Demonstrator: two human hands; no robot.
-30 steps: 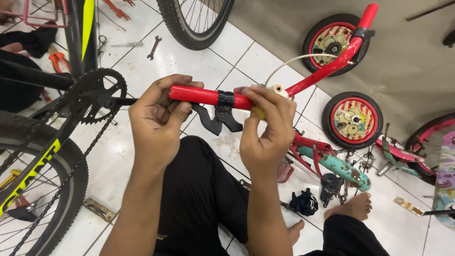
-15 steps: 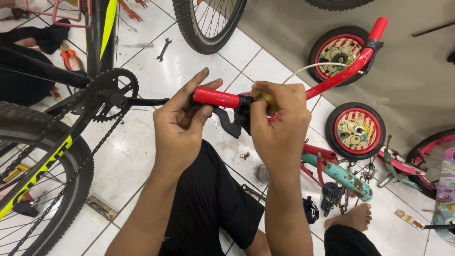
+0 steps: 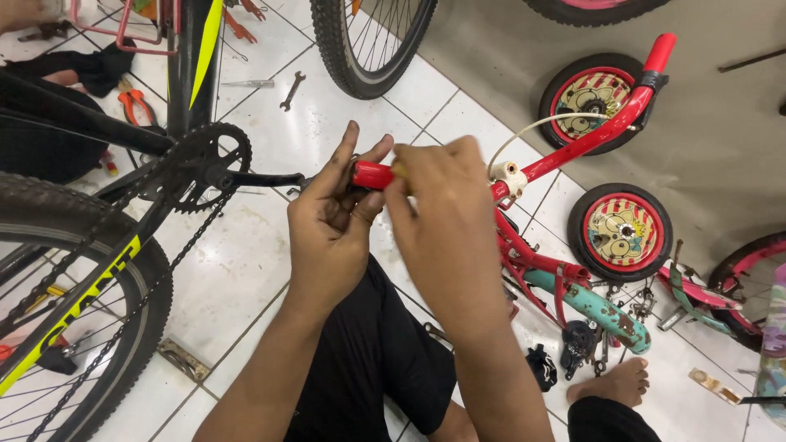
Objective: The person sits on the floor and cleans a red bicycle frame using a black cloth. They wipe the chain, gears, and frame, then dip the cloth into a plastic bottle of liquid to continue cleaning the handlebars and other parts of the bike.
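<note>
A red handlebar (image 3: 573,151) of a small children's bike runs from upper right down to my hands. My left hand (image 3: 332,225) pinches its near red grip (image 3: 372,174) between thumb and fingers. Just right of that grip, my right hand (image 3: 442,225) is closed over the bar and hides the black brake lever under its fingers. A white cable (image 3: 532,127) loops up from the bar beside my right hand. The far red grip (image 3: 659,53) points toward the wall.
A large black and yellow bike stands at the left, with its chainring (image 3: 201,164), crank and rear tyre (image 3: 74,327). Two small red wheels (image 3: 620,232) lean at the right. A teal frame part (image 3: 598,307), a wrench (image 3: 291,90) and orange pliers (image 3: 131,102) lie on the tiled floor.
My right hand has slid left along the bar toward my left hand and now covers the black brake lever. The left fingers have loosened to a pinch on the grip.
</note>
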